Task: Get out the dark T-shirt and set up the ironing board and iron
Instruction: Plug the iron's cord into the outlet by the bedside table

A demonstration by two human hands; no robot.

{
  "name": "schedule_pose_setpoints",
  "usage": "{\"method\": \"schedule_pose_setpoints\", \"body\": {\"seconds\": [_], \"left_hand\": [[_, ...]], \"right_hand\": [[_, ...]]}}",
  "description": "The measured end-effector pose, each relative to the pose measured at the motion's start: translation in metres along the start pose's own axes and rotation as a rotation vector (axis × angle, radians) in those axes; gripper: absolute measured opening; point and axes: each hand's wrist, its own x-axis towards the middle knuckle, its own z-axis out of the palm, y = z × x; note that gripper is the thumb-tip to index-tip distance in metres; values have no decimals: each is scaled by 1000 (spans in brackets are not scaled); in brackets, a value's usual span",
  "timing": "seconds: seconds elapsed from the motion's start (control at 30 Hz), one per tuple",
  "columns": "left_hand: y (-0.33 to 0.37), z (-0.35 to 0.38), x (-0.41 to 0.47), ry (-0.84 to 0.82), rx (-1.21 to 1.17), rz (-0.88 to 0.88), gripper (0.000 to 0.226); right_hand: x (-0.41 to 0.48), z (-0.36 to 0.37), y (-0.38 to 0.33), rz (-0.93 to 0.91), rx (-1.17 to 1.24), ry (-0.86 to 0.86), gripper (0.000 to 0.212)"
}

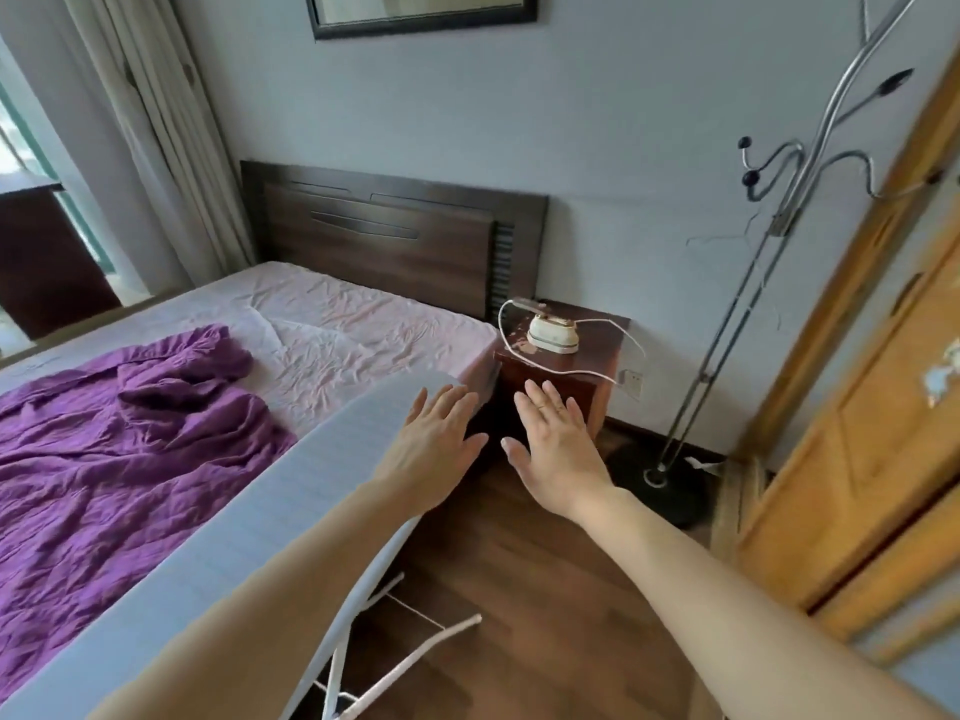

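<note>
Both hands out in front, palms down, fingers spread and holding nothing: left hand (434, 441) over the far right edge of the ironing board (249, 511), whether resting on it or just above impossible to tell; right hand (556, 444) in the air past the board's end, above the wooden floor (519, 605). Ironing board already standing on its white legs (395, 662), pushed up alongside the bed (332, 324), long axis running from the near left corner of the view away toward the nightstand (566, 376). Iron (551, 335) sitting upright on top of that nightstand, straight ahead of the fingertips and a little to the right, well apart from both hands, long axis lying roughly left to right across the view. White cord (571, 374) looping over the nightstand's front edge and trailing right toward a wall socket (632, 379). Right hand the nearer of the two, with open floor between it and the nightstand and nothing in the way; left hand separated from it by the board's corner. Likely next: a forward reach with the right hand, up and over the nightstand's front edge, mindful of the draped cord. Purple garment (119, 433) crumpled on the bed to the left of the board; no clearly dark T-shirt in view, so whether this is the one meant cannot be told.
</note>
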Motion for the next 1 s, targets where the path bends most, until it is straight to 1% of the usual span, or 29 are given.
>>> {"method": "schedule_pose_setpoints", "body": {"seconds": [0.13,0.27,0.37,0.47,0.57,0.73,0.87,1.0], "left_hand": [[17,17,56,72,-58,89,52],[41,31,107,89,-93,190,52],[52,37,141,79,-133,248,51],[54,47,179,69,-139,350,49],[54,54,218,71,-194,432,45],[50,69,277,50,-200,539,49],[44,94,320,50,-204,586,49],[37,122,360,19,-172,590,49]], "right_hand": [[18,-17,44,84,-15,89,60],[29,-31,84,188,-36,152,60],[40,-38,107,254,-60,165,60],[54,-43,127,334,-80,177,60],[74,-50,142,393,-99,202,61],[116,-56,170,479,-135,246,62],[151,-47,194,521,-129,235,62],[190,-42,219,506,-115,179,62]]}}
